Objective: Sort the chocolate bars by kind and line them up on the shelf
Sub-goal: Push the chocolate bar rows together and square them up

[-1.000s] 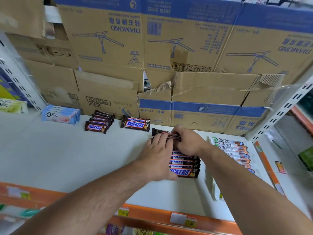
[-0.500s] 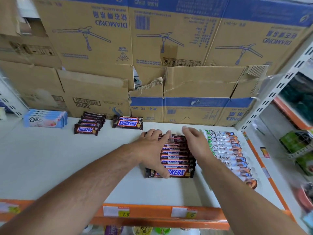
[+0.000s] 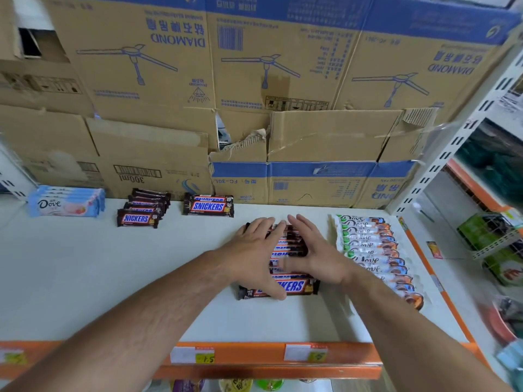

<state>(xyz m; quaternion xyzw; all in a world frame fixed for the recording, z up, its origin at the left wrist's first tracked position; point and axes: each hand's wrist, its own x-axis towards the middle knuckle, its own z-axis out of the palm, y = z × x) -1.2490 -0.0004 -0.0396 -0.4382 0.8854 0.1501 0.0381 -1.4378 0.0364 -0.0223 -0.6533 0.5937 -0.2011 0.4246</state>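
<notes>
Head view: a white shelf (image 3: pixel 113 278) is shown, backed by stacked cardboard boxes (image 3: pixel 254 80) and edged at the front by an orange rail (image 3: pixel 254 363) on which price labels (image 3: pixel 192 355) are fixed. A front-to-back row of Snickers bars (image 3: pixel 297 286) is laid at the centre of the shelf. The left hand (image 3: pixel 252 250) is laid flat on the left part of this row, its fingers straight and spread, its thumb set down on the frontmost bar. The right hand (image 3: pixel 319 258) is placed flat on the right part of the row, fingers straight, thumb stretched leftwards across the bars. Nothing is gripped by either hand. Just right of the row, a second row of Dove bars (image 3: pixel 373 256) is lined up. At the back left, a short row of smaller Snickers bars (image 3: pixel 138 217), a pair of Snickers bars (image 3: pixel 208 206) and a stack of pale blue Dove bars (image 3: pixel 66 203) are located, well apart from the hands.
</notes>
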